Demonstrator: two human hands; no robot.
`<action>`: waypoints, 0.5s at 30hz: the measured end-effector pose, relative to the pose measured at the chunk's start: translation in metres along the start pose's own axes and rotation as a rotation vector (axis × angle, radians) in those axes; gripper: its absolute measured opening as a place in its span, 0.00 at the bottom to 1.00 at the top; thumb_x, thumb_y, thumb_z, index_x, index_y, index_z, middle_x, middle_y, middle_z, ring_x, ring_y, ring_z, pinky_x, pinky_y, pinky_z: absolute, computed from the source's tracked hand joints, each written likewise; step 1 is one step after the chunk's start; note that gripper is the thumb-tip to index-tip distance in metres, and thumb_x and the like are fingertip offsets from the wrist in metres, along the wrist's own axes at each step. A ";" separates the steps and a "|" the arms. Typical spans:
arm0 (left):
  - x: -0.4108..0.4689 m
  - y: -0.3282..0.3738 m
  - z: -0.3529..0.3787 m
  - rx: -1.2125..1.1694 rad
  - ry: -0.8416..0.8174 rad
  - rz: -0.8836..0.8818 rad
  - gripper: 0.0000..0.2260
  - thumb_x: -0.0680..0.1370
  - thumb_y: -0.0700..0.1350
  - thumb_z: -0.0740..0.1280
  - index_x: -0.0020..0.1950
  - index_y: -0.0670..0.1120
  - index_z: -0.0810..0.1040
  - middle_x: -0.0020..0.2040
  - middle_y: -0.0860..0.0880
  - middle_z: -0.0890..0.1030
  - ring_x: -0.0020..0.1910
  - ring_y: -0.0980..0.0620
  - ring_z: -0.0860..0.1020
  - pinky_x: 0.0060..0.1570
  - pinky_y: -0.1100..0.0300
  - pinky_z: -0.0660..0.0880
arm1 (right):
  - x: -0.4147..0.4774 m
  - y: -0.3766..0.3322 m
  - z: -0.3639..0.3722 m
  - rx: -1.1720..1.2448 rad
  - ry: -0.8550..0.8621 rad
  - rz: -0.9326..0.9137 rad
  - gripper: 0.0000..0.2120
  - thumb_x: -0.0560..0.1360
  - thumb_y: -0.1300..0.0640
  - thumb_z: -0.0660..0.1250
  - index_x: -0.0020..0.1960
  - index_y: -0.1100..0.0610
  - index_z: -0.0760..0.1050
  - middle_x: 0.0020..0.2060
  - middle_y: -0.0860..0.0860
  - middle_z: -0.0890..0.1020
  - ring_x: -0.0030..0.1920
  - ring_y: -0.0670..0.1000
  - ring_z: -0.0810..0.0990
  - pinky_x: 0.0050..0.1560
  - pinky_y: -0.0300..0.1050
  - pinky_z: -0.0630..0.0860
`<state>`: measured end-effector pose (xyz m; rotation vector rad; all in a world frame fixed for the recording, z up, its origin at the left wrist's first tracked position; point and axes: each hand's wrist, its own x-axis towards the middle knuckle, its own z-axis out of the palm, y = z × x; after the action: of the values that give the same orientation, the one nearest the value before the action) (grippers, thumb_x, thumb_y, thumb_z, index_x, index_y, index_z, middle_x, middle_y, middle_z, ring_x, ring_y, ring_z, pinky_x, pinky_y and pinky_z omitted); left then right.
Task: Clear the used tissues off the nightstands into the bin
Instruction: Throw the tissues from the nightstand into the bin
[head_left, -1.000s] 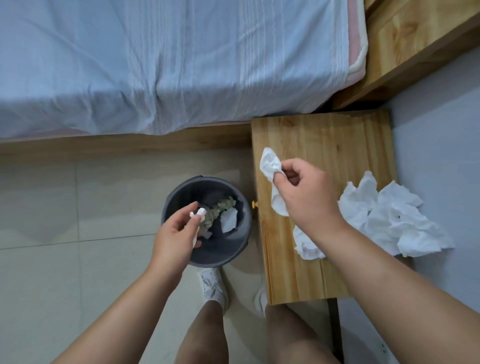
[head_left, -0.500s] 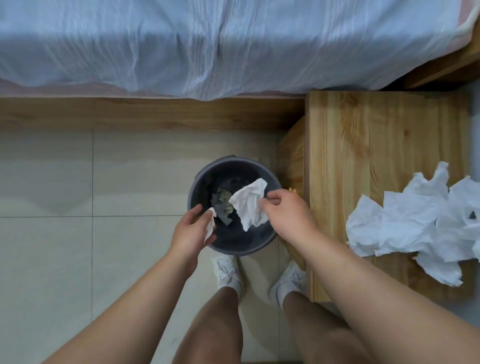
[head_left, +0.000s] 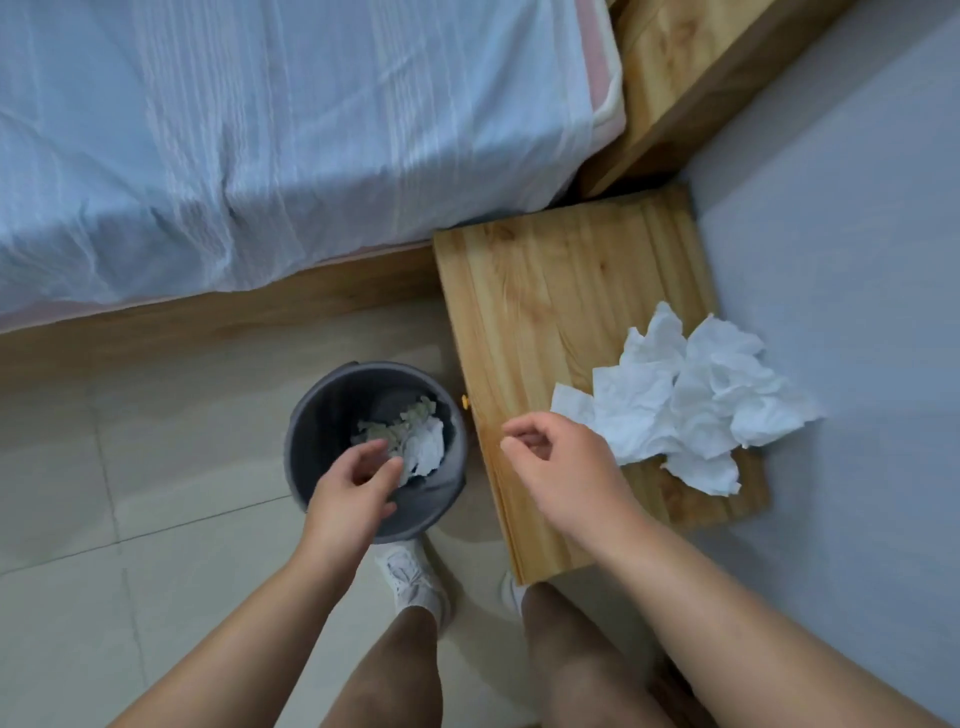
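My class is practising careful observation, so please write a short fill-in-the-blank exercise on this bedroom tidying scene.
1. The crumpled tissues lie in a pile on the wooden ____.
2. The grey bin stands on the tiled ____.
3. The hand above the bin is the person's ____ one.
4. The right hand holds ____.

Missing words: nightstand; floor; left; nothing.

Crumpled white tissues (head_left: 691, 410) atop wooden nightstand (head_left: 545, 312); tissue wad (head_left: 428, 449) inside grey bin (head_left: 324, 413)
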<state>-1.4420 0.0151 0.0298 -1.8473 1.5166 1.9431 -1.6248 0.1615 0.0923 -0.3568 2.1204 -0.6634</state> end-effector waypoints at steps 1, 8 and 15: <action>-0.006 0.011 0.015 0.063 -0.021 0.042 0.13 0.82 0.49 0.72 0.66 0.55 0.80 0.62 0.54 0.83 0.58 0.55 0.82 0.53 0.54 0.82 | -0.005 0.005 -0.018 0.015 0.042 0.007 0.07 0.79 0.46 0.67 0.56 0.40 0.80 0.46 0.35 0.82 0.47 0.35 0.80 0.43 0.31 0.73; -0.033 0.067 0.123 0.547 -0.185 0.407 0.16 0.79 0.57 0.71 0.67 0.63 0.77 0.60 0.64 0.77 0.57 0.65 0.76 0.56 0.59 0.77 | -0.026 0.055 -0.126 -0.019 0.455 0.020 0.10 0.79 0.53 0.69 0.60 0.45 0.80 0.51 0.38 0.83 0.48 0.41 0.80 0.50 0.45 0.80; -0.039 0.082 0.207 0.902 -0.201 0.739 0.25 0.77 0.65 0.70 0.73 0.64 0.71 0.72 0.59 0.73 0.70 0.54 0.73 0.53 0.59 0.75 | -0.015 0.095 -0.156 -0.593 0.552 -0.130 0.36 0.72 0.49 0.78 0.75 0.55 0.71 0.73 0.56 0.74 0.70 0.61 0.73 0.67 0.58 0.75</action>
<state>-1.6330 0.1308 0.0668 -0.7458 2.5972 1.1229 -1.7437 0.2973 0.1235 -0.6998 2.8313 -0.1894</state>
